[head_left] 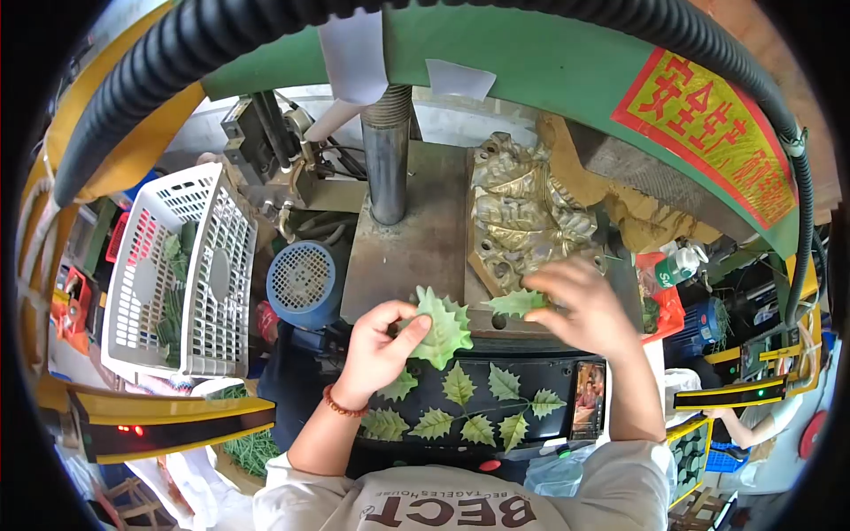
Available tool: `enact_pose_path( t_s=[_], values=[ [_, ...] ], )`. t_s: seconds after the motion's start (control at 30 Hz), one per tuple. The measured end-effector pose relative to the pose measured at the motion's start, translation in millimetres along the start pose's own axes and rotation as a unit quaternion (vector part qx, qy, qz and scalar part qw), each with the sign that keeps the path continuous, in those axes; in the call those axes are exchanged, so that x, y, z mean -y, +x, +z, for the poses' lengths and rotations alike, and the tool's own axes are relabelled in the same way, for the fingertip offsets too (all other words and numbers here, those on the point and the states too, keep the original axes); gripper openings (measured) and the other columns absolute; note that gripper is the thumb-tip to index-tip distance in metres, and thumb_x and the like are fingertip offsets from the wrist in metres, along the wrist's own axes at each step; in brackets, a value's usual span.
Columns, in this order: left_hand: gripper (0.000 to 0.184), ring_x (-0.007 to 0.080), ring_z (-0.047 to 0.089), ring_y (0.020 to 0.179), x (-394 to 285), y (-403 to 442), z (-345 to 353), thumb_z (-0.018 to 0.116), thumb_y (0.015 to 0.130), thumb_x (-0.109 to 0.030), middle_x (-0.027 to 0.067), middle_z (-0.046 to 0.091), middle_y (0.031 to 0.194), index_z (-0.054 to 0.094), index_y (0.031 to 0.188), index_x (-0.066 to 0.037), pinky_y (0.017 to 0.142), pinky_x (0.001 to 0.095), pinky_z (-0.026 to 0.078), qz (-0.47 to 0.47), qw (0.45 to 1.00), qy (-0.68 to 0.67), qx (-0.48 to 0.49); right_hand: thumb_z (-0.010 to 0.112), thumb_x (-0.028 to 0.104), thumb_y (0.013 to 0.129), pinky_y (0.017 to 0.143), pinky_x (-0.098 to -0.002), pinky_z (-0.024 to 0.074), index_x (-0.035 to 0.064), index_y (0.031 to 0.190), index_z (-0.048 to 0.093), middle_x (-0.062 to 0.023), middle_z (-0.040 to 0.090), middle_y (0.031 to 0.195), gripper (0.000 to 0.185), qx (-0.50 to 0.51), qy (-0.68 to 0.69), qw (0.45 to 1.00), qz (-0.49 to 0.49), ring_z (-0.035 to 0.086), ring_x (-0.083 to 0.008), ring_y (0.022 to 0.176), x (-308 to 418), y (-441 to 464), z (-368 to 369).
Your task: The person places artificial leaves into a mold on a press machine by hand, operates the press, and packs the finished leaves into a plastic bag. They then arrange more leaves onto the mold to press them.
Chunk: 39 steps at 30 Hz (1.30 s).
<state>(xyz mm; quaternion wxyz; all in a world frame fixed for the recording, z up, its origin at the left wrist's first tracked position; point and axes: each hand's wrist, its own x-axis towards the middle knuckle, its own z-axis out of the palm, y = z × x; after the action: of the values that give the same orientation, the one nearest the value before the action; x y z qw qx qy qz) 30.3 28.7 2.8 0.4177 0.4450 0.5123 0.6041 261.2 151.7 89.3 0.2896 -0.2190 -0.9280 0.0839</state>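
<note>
My left hand (376, 347) pinches a small stack of artificial leaves (444, 329), pale green with spiky edges, between thumb and fingers. A single artificial leaf (512, 303) is held by its end in my right hand (580, 305), which is slightly blurred. The two hands are apart, over the front edge of the metal press bed (414, 265). Below them, on a black panel (549, 438), lies a leaf spray (478, 431) with several spiky leaves on thin stems. Behind my right hand sits a brass-coloured mould (522, 208) with leaf relief.
A steel column (386, 168) rises from the bed. On the left stands a white basket (186, 354) with green pieces inside, beside a blue motor (301, 276). Yellow sensor bars (177, 427) flank both sides. A phone (587, 403) lies at the panel's right.
</note>
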Motion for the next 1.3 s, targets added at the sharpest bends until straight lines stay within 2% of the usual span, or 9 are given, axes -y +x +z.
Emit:
enact_pose_path(
  t_s=[0.17,0.33,0.43,0.53,0.83,1.13,1.17,1.23,1.3],
  values=[
    [0.004,0.0051,0.041,0.06,6.9,-7.1,3.7,0.062,0.086,-0.002,-0.0026,0.057,0.072,0.061,0.082,-0.002,0.055,0.018,0.035,0.031,0.999,-0.021,0.014,0.074,0.008,0.071,0.065,-0.0281,0.0448,0.0031,0.078,0.065,-0.0045,0.064,0.081,0.012,-0.011,0.026,0.999,0.024,0.055,-0.017,0.07,-3.5,-16.0,16.3],
    [0.003,0.0052,0.041,0.059,0.4,-13.6,-1.1,0.063,0.085,-0.002,-0.0028,0.056,0.071,0.061,0.083,-0.002,0.055,0.018,0.035,0.0,0.998,-0.054,-0.026,0.065,0.009,0.084,0.057,-0.0237,0.0441,0.0071,0.083,0.063,-0.003,0.064,0.079,0.003,-0.11,0.267,0.884,0.368,0.056,-0.0137,0.066,-21.6,32.5,-14.3],
    [0.004,0.0053,0.041,0.058,1.1,-13.7,4.9,0.063,0.085,-0.002,-0.0028,0.056,0.071,0.061,0.083,-0.002,0.055,0.0181,0.034,0.014,0.999,-0.045,-0.01,0.054,0.015,0.09,0.055,-0.0284,0.0449,0.0082,0.084,0.064,-0.0027,0.064,0.076,0.013,-0.064,0.047,0.976,0.201,0.057,-0.0126,0.068,-104.1,78.8,-8.5],
    [0.004,0.0054,0.04,0.058,1.4,-12.2,4.2,0.064,0.085,-0.002,-0.0028,0.055,0.071,0.061,0.082,-0.002,0.054,0.0183,0.034,0.034,0.999,-0.035,-0.003,0.049,0.026,0.091,0.067,-0.0348,0.0426,0.0119,0.098,0.058,-0.0033,0.059,0.092,0.018,-0.112,0.256,0.949,0.144,0.053,-0.0166,0.083,-118.3,102.3,-0.6],
    [0.004,0.0064,0.04,0.057,2.3,-14.1,-26.7,0.065,0.084,-0.002,-0.0024,0.054,0.069,0.062,0.081,-0.002,0.053,0.0192,0.034,0.004,1.0,-0.001,-0.011,0.033,0.059,0.092,0.102,-0.0539,0.0358,0.023,0.138,0.04,-0.0052,0.044,0.141,0.059,-0.169,0.801,0.574,-0.005,0.042,-0.0285,0.128,-197.3,30.2,13.5],
    [0.003,0.0076,0.04,0.056,-4.4,10.4,-9.4,0.064,0.085,-0.003,-0.0004,0.055,0.071,0.063,0.086,0.0,0.053,0.0198,0.033,0.14,0.99,0.011,-0.017,0.057,0.025,0.09,0.065,-0.0284,0.0452,0.0029,0.09,0.06,-0.005,0.057,0.072,0.022,-0.291,0.57,0.701,0.314,0.053,-0.0153,0.066,-98.0,72.2,34.7],
    [0.004,0.0078,0.04,0.056,-5.8,12.3,-6.5,0.064,0.085,-0.004,-0.0001,0.055,0.072,0.063,0.086,0.0,0.053,0.0199,0.033,0.183,0.983,0.025,-0.016,0.055,0.024,0.092,0.067,-0.0277,0.0452,0.0055,0.1,0.06,-0.0045,0.059,0.084,0.021,-0.04,0.488,0.836,0.249,0.055,-0.0139,0.071,-86.5,54.6,35.9],
    [0.005,0.0079,0.04,0.056,-9.1,14.5,0.9,0.064,0.085,-0.004,0.0001,0.056,0.072,0.063,0.088,0.0,0.053,0.0198,0.033,0.173,0.984,0.031,-0.006,0.051,0.021,0.094,0.071,-0.0267,0.0429,0.0079,0.102,0.057,-0.0029,0.055,0.091,0.016,0.199,0.318,0.918,0.127,0.052,-0.0117,0.079,13.1,53.4,13.5],
    [0.006,0.0082,0.041,0.057,-13.9,16.8,7.9,0.064,0.085,-0.004,0.0004,0.056,0.073,0.063,0.09,0.001,0.053,0.0198,0.034,0.162,0.985,0.049,0.013,0.054,0.02,0.092,0.072,-0.0274,0.0433,0.0063,0.105,0.055,-0.0047,0.055,0.094,0.019,0.185,0.272,0.93,0.164,0.053,-0.0133,0.079,9.8,53.0,10.1]
  ],
)
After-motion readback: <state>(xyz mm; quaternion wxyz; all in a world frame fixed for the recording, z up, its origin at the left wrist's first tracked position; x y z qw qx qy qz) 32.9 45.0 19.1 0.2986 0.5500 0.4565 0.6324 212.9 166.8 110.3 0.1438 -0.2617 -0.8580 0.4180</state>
